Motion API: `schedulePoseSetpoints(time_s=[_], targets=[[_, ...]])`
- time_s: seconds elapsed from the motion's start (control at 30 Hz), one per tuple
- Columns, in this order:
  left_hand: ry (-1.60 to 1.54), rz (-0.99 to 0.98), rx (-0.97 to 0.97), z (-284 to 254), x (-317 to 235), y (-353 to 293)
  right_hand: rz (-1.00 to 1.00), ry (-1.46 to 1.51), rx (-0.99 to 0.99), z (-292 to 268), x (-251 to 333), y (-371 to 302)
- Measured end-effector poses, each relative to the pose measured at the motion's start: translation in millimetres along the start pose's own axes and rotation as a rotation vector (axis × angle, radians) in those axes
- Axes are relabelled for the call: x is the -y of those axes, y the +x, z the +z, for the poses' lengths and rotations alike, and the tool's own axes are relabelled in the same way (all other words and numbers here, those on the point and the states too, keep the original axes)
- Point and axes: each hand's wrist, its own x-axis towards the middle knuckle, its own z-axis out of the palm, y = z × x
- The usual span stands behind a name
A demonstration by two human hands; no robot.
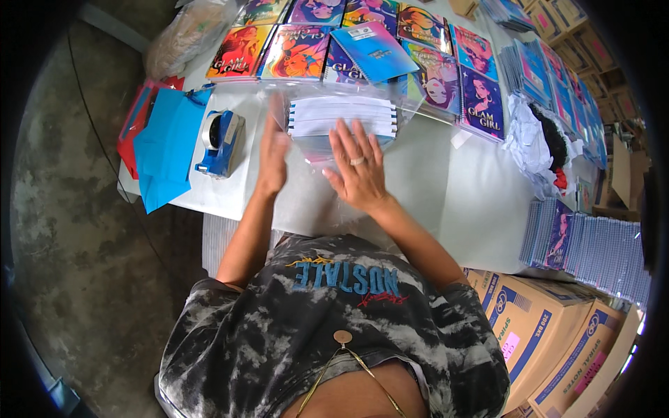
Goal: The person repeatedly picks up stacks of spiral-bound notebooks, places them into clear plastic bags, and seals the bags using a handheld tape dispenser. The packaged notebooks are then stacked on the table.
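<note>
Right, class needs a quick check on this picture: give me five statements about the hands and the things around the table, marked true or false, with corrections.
1. The blue tape dispenser stands to the left of the left hand. True.
2. A pale, narrow finger ring is on the left hand. False: the ring is on the right hand.
3. The right hand's fingers reach over the white-edged stack in clear plastic. True.
4. The large brown cardboard boxes are on the person's left. False: the boxes are on the right.
5. A blue-and-pink spiral notebook lies across other colourful notebooks. True.
</note>
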Motion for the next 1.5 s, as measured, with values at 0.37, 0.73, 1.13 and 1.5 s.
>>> schedulePoseSetpoints(time_s=[0.37,0.73,1.13,1.5], targets=[[1.046,0.301,-0.236,38.9,-18.0,-15.7,0.124,0.111,-0.201,-19.8,-23.7,76.9],[0.848,0.264,0.126,65.2,-41.5,-3.5,0.203,0.101,-0.234,-20.4,-17.3,19.8],[0.142,0.142,0.284,2.2,-58.4,134.6,0.128,0.048,-0.166,-26.4,-20.4,19.4],[0.870,0.469,0.164,55.9,-25.5,17.6,0.373,0.486,-0.712,-10.8,-17.7,33.8]])
